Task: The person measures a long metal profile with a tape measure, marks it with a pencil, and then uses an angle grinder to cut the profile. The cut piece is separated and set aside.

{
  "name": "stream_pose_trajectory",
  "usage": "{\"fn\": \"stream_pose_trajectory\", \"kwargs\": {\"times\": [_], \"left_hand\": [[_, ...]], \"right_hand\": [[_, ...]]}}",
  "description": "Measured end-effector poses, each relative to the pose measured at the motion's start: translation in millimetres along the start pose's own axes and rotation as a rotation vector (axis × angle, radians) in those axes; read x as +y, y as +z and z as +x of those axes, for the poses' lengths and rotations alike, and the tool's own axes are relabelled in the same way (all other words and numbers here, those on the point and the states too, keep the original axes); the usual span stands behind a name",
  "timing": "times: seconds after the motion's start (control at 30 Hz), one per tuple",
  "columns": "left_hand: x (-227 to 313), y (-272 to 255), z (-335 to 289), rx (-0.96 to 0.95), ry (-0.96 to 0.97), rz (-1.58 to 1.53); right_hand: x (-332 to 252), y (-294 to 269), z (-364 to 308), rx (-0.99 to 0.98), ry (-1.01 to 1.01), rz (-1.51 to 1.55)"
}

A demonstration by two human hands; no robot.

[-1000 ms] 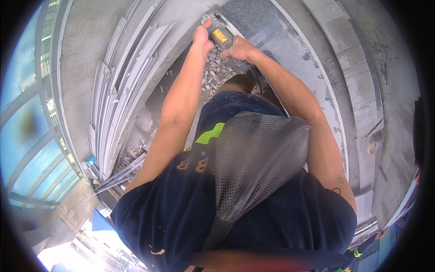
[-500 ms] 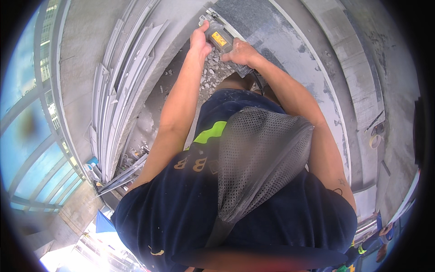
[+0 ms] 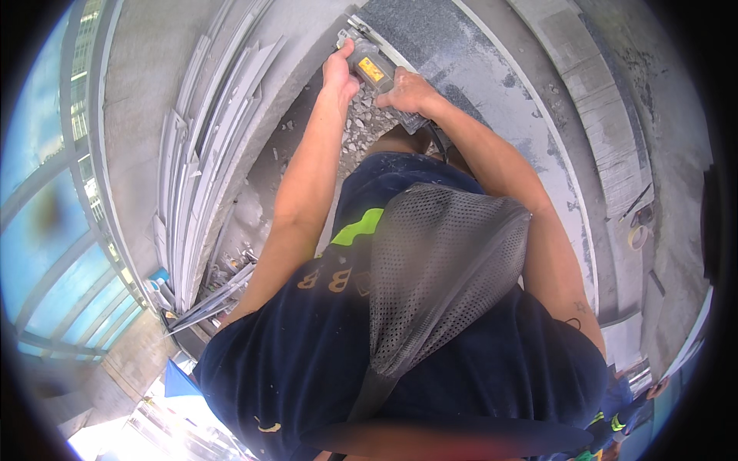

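A grey corded power tool [image 3: 384,81] with a yellow label, shaped like a handheld stone cutter, lies along the near left edge of a dark speckled stone slab [image 3: 430,32]. At its far end my left hand [image 3: 338,73] grips the body, thumb pointing up and away. My right hand [image 3: 410,91] is wrapped round the rear of the body, close to the cord. The slab's surface is streaked with pale dust. Any blade is hidden from view. Beneath the tool, broken stone rubble [image 3: 358,131] covers the ground in front of my legs.
Long grey metal profiles [image 3: 184,169] are stacked along a ledge at left. Beyond them stands a glazed wall [image 3: 46,207]. A tape roll [image 3: 637,238] rests at right near a concrete strip [image 3: 596,100]. Another person's blue sleeve [image 3: 626,407] shows at lower right.
Both hands keep their grip on the tool, which has barely shifted. At lower right, the other person has moved and more of their blue clothing shows.
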State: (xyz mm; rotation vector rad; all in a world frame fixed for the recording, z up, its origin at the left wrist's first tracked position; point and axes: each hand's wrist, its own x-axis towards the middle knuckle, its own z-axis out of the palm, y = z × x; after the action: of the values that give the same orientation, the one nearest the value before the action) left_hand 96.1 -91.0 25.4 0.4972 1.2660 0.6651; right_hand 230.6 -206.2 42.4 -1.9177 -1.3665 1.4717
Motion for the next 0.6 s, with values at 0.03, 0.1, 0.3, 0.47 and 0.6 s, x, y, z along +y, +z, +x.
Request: {"fn": "stream_pose_trajectory", "kwargs": {"times": [0.03,0.1,0.3,0.47,0.6], "left_hand": [[-0.1,-1.3,2.5,0.004,0.000,-0.014],[0.5,-2.4,7.3,0.006,-0.007,-0.031],[8.9,1.7,8.0,-0.049,-0.048,-0.022],[14.4,8.4,7.2,-0.017,-0.078,0.010],[15.5,3.7,17.1,-0.033,-0.091,0.017]], "right_hand": [[-0.2,0.3,1.1,0.010,0.001,-0.009],[-0.2,-0.1,3.8,-0.002,-0.011,0.008],[-0.9,-1.3,13.0,-0.005,0.003,-0.003],[-1.5,2.4,24.3,-0.001,0.020,0.012],[-0.7,2.9,31.6,-0.016,-0.018,0.018]]}}
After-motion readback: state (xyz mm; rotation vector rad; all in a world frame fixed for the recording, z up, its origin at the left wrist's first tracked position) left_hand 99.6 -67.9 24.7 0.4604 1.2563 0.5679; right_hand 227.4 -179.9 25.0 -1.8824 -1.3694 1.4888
